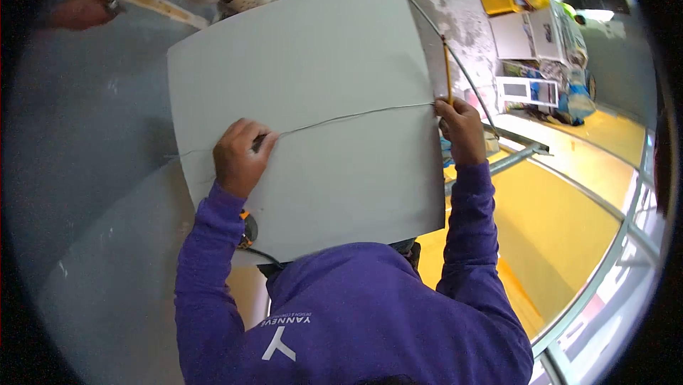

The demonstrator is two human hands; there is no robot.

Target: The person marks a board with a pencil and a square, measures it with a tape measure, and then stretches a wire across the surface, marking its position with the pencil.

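Observation:
A large pale grey board [320,79] lies in front of me. A thin taut string [356,116] runs across its middle from left to right. My left hand [240,156] presses down on the string near the board's left-centre, fingers closed over it. My right hand [462,129] is at the board's right edge, pinching the string's end and holding a yellow pencil [447,72] that points away from me. Both arms wear purple sleeves.
Another person's hand [84,9] holds a tool at the far upper left, near a long pale strip [153,2]. A black-and-orange tool [247,232] sits under the board's near left corner. Boxes and clutter [537,36] stand at the upper right; a yellow floor [562,221] lies below right.

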